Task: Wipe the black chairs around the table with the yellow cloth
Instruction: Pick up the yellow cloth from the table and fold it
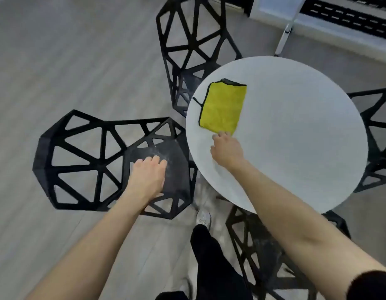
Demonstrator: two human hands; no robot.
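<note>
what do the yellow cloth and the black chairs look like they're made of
Yellow cloth: soft, fuzzy fabric, probably microfibre, with a dark stitched border; it lies limp and flat on the table. Black chair: rigid matte plastic or coated metal, cannot tell which; an open lattice of triangles, its seat showing pale dusty smears.

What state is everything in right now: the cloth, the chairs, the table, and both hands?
Yellow cloth: folded, flat on the table.
Round table: white, upright.
Near chair: seat dusty, unwiped.
Far chair: upright, tucked under the table.
Left hand: resting flat on the near chair's seat.
Right hand: fingertips touching the cloth's edge.
</note>
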